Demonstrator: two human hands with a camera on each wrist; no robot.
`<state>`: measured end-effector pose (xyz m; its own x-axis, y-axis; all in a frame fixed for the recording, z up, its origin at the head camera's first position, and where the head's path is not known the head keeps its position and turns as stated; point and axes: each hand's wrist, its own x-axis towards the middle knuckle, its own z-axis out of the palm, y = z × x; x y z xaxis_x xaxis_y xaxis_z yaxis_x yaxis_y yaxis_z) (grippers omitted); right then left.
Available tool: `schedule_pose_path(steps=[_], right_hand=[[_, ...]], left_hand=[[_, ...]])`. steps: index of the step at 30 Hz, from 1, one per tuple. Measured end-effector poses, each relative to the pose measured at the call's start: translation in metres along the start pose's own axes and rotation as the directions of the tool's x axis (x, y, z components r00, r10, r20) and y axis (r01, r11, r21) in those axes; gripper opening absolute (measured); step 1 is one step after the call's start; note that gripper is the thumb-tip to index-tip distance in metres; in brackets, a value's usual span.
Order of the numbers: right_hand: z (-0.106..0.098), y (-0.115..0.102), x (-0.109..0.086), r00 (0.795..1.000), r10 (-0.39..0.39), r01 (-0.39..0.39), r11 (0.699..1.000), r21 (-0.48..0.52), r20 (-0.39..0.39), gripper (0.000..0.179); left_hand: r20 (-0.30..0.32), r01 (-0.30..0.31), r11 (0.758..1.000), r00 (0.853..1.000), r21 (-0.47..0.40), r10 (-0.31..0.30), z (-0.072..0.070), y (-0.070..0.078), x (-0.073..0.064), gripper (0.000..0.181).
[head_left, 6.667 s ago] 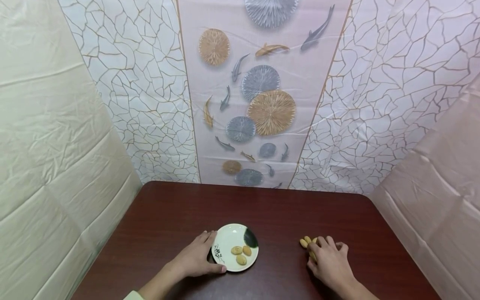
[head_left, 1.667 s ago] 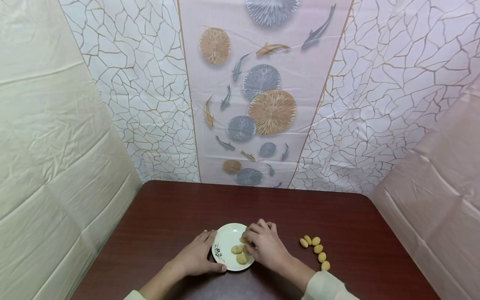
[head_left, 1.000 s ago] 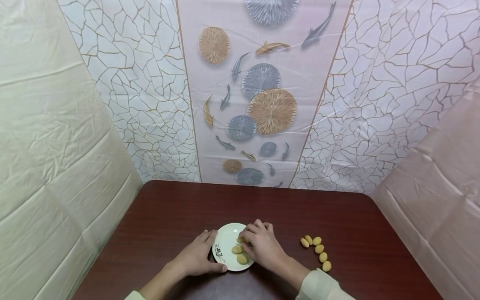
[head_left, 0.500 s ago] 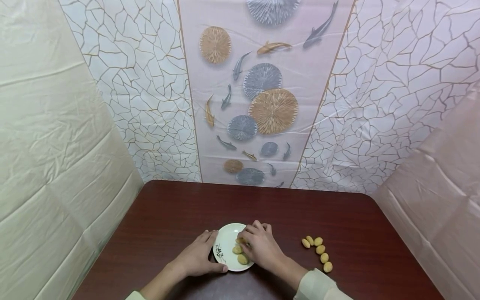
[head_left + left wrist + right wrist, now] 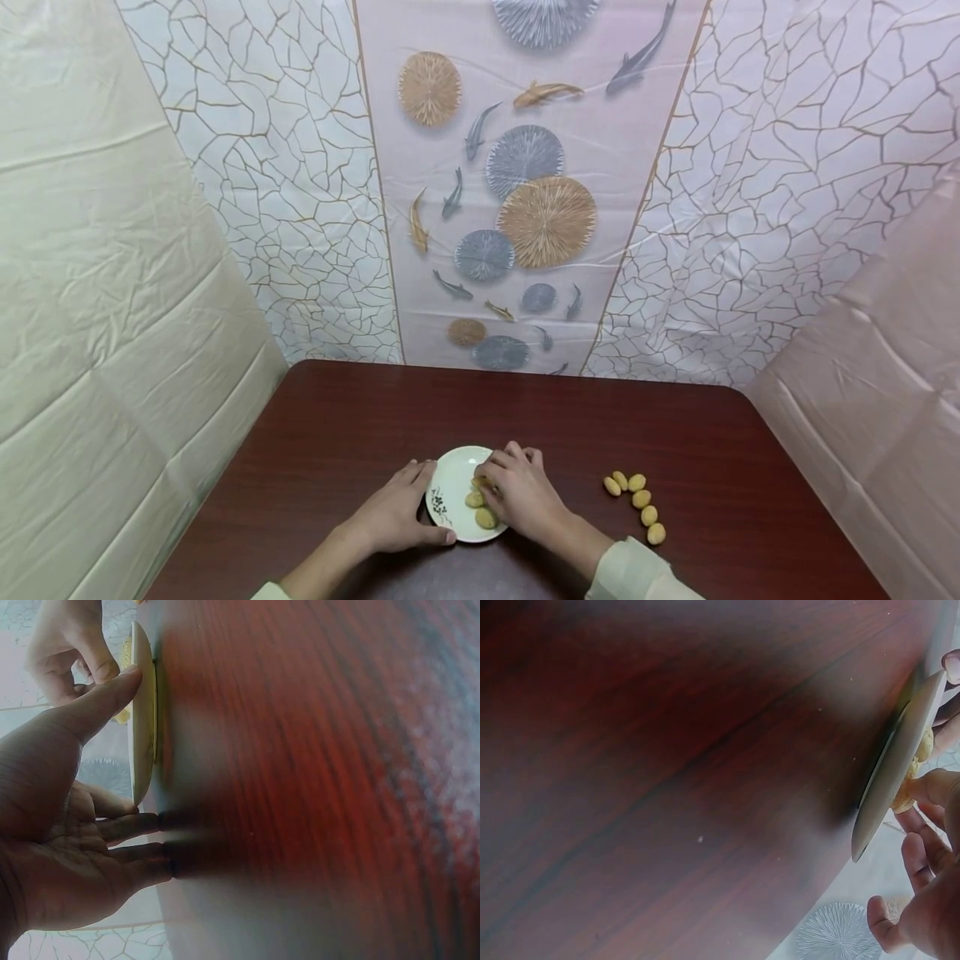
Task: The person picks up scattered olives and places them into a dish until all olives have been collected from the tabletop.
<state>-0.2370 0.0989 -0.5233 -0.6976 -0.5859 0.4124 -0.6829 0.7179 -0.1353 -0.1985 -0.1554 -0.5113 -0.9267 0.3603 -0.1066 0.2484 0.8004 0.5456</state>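
Observation:
My left hand (image 5: 397,510) lies at the left edge of a small white plate (image 5: 450,479) with a dark floral print. Its thumb rests on the near rim; in the left wrist view its other fingers (image 5: 139,851) extend at the far rim and the tabletop. Over the plate's right side, my right hand (image 5: 521,492) pinches a yellow oval piece (image 5: 901,796) between thumb and fingers, low over the plate. Beside its fingertips lie two more such pieces, one near the middle (image 5: 474,499) and another nearer the front (image 5: 485,518). The right hand hides the plate's dark green patch.
To the right, several yellow oval pieces (image 5: 641,499) form a curved row on the dark red-brown table (image 5: 360,417). Patterned cloth (image 5: 547,275) hangs behind the table, and plain pale cloth (image 5: 150,375) stands along both sides.
From the loose pieces on the right, my right hand has carried one left to the plate; over the last second it barely moves there. The left hand stays at the rim.

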Motion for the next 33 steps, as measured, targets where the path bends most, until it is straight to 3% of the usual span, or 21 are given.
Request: schedule_pose_path(steps=[20,33], right_hand=[[0.0,0.002,-0.001,1.0,0.011,-0.011,1.0,0.009,-0.002,0.014],[-0.018,0.008,-0.007,0.999,0.043,-0.043,0.999,0.019,0.024,0.019]], left_hand=[[-0.006,-0.009,1.0,1.0,-0.001,0.009,0.0,0.0,-0.001,0.123],[-0.004,-0.009,1.0,1.0,-0.001,0.009,0.0,0.0,-0.001,0.123]])
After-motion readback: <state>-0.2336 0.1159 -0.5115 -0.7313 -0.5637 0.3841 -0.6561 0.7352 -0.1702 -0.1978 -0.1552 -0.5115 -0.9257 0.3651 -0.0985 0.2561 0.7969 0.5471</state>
